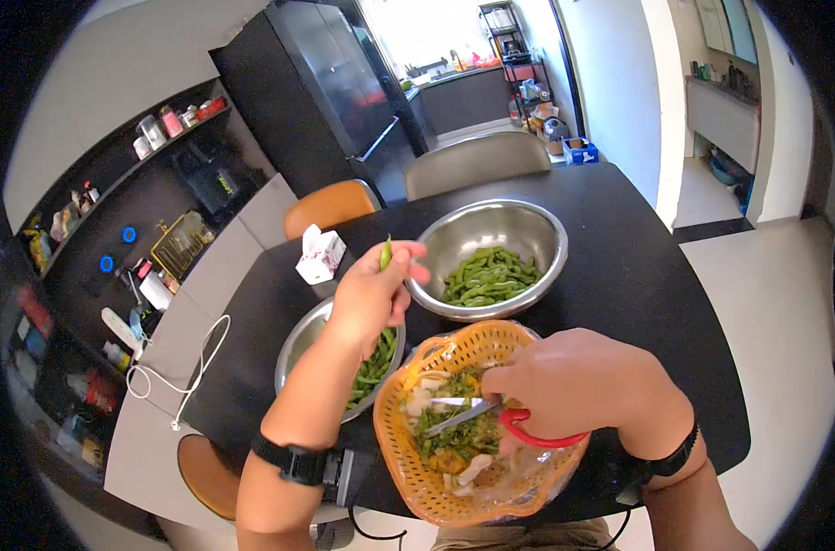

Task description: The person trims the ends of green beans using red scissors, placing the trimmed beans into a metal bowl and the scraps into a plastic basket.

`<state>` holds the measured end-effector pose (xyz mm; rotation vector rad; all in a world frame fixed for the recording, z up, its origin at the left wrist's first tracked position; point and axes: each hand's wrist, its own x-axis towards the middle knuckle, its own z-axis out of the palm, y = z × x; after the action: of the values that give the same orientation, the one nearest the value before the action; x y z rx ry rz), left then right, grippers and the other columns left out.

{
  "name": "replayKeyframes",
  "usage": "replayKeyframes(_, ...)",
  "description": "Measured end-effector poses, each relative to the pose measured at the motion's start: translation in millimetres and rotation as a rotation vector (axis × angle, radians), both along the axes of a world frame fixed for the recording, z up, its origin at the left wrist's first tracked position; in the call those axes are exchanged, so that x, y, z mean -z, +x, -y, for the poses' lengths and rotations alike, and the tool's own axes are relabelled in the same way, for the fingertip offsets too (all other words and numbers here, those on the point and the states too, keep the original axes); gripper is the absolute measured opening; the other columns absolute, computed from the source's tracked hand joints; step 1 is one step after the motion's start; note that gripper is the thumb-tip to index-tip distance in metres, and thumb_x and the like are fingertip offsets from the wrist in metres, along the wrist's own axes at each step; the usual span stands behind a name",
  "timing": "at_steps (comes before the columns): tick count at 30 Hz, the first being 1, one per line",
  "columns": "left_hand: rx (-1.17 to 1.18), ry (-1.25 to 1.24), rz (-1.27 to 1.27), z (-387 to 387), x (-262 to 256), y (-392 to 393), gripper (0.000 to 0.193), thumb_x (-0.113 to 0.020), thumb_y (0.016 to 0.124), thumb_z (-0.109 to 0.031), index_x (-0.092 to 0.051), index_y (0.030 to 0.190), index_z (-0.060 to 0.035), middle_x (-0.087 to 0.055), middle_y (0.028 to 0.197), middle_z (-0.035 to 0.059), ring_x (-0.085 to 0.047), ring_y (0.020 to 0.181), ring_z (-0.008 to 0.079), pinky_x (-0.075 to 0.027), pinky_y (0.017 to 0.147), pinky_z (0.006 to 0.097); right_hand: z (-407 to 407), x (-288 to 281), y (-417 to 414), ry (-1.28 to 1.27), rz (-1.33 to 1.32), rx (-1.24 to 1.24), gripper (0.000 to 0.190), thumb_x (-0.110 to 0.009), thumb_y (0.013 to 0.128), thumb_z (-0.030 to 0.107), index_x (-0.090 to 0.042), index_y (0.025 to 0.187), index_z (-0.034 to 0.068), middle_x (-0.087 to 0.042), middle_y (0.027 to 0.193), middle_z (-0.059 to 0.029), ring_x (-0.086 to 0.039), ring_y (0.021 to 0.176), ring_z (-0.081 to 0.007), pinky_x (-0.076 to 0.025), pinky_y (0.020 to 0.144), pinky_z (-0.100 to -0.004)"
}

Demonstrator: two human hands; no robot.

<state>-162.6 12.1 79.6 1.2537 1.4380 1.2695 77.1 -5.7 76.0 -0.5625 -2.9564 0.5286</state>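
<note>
Between the thumb and fingers of my left hand [376, 286] is a green bean pod [386, 253], held up beside the rim of a large steel bowl [441, 237] with a heap of green pods [490, 277] in it. My right hand [562, 386] grips red-handled scissors [462, 417], their blades parted over an orange plastic basket [397, 475]. The basket is lined with clear plastic and holds green trimmings and pale peelings [474, 470]. Under my left forearm stands a second steel bowl [290, 351] with more green pods [376, 365], partly hidden by the arm.
A tissue box [322, 258] stands at the left of the dark table [631, 275]. Beyond the far edge are a grey chair [478, 162] and an orange-brown chair [331, 206]; another chair [207, 475] is at the lower left. A white cable [200, 375] lies on the side cabinet.
</note>
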Motion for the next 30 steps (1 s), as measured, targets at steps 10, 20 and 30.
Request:
replayKeyframes(10,0.234,-0.175,-0.346,83,9,0,0.018,-0.05,0.094,-0.02,-0.06,0.098,-0.0049,-0.045,0.064,-0.0057,-0.039,0.056,0.0025,-0.03,0.05,0.018,84,-19,23,0.299,-0.141,0.237,0.016,-0.06,0.069,0.022,-0.058,0.078,0.009,-0.057,0.072,-0.006,-0.058,0.071,-0.0222,-0.045,0.066,-0.033)
replayKeyframes(20,0.078,-0.306,-0.104,92,33,-8,0.016,-0.052,0.093,-0.02,-0.056,0.098,-0.0048,-0.042,0.063,-0.0064,-0.032,0.048,0.0027,-0.023,0.043,0.0176,74,12,-4,0.337,-0.32,0.536,0.009,-0.055,0.069,0.019,-0.053,0.071,0.01,-0.051,0.067,-0.0037,-0.052,0.069,-0.0195,-0.042,0.065,-0.0303)
replayKeyframes(30,-0.042,-0.329,0.11,64,39,12,0.034,-0.059,0.086,-0.015,-0.047,0.118,-0.0093,-0.047,0.075,-0.0018,-0.038,0.052,0.0061,-0.023,0.041,0.0186,60,-11,16,0.321,-0.192,0.476,0.018,-0.062,0.068,0.025,-0.058,0.078,0.011,-0.056,0.07,-0.0045,-0.059,0.07,-0.0201,-0.046,0.063,-0.0337)
